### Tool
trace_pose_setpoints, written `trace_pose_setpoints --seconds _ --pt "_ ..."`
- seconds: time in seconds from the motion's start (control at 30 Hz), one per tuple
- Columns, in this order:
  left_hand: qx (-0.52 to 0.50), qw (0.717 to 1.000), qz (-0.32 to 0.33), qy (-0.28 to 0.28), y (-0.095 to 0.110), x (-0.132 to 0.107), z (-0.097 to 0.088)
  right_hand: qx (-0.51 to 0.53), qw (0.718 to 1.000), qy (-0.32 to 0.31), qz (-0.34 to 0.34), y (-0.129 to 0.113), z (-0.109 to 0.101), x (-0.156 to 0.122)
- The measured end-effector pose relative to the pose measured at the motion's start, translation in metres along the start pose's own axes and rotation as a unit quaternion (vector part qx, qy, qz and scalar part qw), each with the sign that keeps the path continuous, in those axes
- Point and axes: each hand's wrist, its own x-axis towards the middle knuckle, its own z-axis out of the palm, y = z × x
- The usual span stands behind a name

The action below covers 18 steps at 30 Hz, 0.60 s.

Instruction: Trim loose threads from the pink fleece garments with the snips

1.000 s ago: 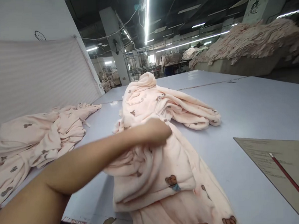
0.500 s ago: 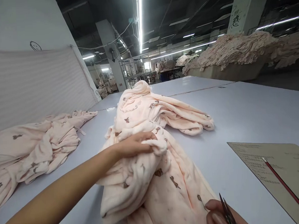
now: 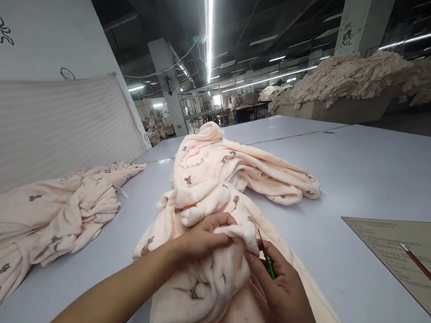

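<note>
A pale pink fleece garment [image 3: 274,173] with small brown printed figures lies bunched on the table in front of me. My left hand [image 3: 208,236] pinches a fold of it near the middle. Close to that fold, on its right side, my right hand [image 3: 279,278] is closed round green-handled thread snips [image 3: 268,262], their dark blades pointing up and away. The fingertips of my right hand touch the edge of the same fold. Part of the snips is hidden by the fingers.
Another pink printed garment [image 3: 59,218] lies along the left. At the right are a printed sheet of card [image 3: 387,263] and a red and black pencil [image 3: 427,273] on it. Beyond the pale table [image 3: 363,168], a large bin [image 3: 343,109] is heaped with pink cloth.
My right hand has come up and left from the lower right edge to the fold, bringing the snips. My left hand keeps its pinch on the garment. The view has shifted slightly.
</note>
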Motion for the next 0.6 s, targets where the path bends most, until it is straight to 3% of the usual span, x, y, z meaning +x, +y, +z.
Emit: trace_pose_setpoints --seconds 0.13,0.4,0.5,0.6 --pt "-0.133 0.990 -0.025 0.043 -0.004 0.001 -0.002 -0.028 0.999 0.017 -0.007 -0.001 -0.012 -0.008" --pt "-0.142 0.989 -0.034 0.026 -0.007 0.004 -0.005 -0.109 0.993 0.022 -0.029 -0.006 -0.018 0.002" --pt "-0.140 0.990 -0.031 0.018 -0.008 0.005 -0.005 -0.104 0.993 -0.021 -0.049 -0.017 -0.010 0.000" --pt "-0.141 0.990 -0.026 0.016 -0.009 0.005 -0.005 -0.066 0.995 -0.073 -0.022 -0.028 -0.008 -0.005"
